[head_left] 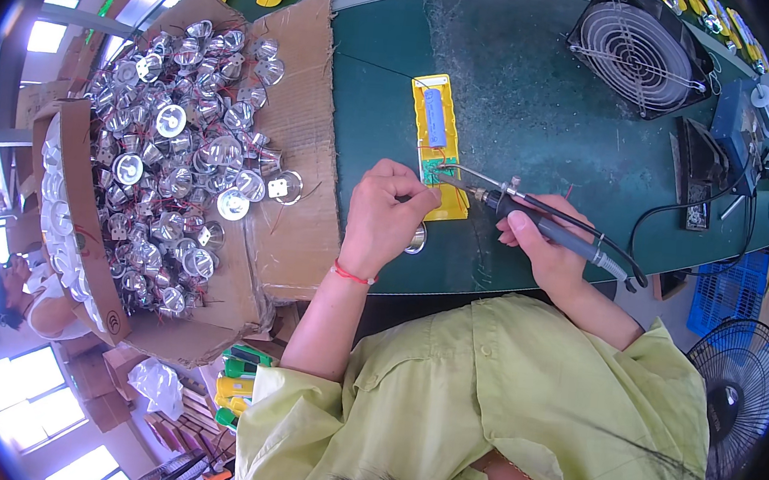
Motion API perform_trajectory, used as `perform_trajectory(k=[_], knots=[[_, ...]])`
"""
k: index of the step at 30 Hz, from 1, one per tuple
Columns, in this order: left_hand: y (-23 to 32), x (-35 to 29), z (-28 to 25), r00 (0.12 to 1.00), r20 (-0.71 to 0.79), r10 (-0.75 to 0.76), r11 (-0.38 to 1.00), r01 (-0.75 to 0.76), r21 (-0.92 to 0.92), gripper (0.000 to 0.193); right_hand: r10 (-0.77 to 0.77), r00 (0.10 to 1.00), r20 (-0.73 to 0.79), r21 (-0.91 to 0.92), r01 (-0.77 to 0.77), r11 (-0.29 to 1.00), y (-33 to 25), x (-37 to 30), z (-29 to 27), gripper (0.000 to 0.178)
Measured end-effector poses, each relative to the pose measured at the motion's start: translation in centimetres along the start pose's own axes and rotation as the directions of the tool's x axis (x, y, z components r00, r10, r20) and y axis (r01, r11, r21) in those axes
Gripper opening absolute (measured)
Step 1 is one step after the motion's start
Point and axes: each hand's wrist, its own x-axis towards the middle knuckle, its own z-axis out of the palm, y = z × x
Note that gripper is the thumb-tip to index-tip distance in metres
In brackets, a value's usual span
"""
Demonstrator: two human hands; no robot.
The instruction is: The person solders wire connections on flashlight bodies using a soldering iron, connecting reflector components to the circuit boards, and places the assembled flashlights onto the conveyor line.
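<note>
A yellow plastic housing [449,207] lies on the green bench in front of me, with a blue cylindrical battery [434,118] and a small green circuit board [433,167] inside. My right hand [541,252] grips a soldering iron [550,229], its tip at the board. A thin metal feed tube [480,174] is fixed alongside the iron. My left hand [387,215] is closed in a pinch at the housing's left side, beside the board; what the fingertips hold is hidden. Partly under that hand sits a silver reflector cup [416,240].
Left of the housing, an open cardboard box [295,132] is heaped with wired reflector cups [171,121]. A square fan [636,56] stands at the far right, near a blue soldering station [738,125] and a black iron stand [696,171]. Another person [41,297] is at far left.
</note>
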Motion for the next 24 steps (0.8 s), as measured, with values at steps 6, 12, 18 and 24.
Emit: perform_trajectory(k=[6, 12, 18, 24], knots=[[-0.2, 0.2, -0.2, 0.999, 0.035, -0.009, 0.999, 0.010, -0.033, 0.006, 0.026, 0.999, -0.024, -0.023, -0.026, 0.999, -0.2, -0.1, 0.2, 0.020], [-0.5, 0.0, -0.2, 1.000, 0.005, -0.030, 0.997, 0.030, -0.070, 0.011, -0.086, 0.987, -0.137, 0.014, 0.089, 0.996, -0.4, -0.4, -0.6, 0.021], [-0.1, 0.0, 0.0, 0.999, 0.000, -0.038, 0.999, 0.038, -0.034, 0.008, -0.093, 0.980, -0.179, 0.012, 0.096, 0.995, 0.0, 0.0, -1.5, 0.023], [1.2, -1.7, -0.5, 0.972, -0.232, -0.027, 0.973, -0.028, -0.228, 0.017, -0.222, 0.964, -0.147, -0.122, 0.205, 0.971, 0.1, 1.1, -4.3, 0.020]])
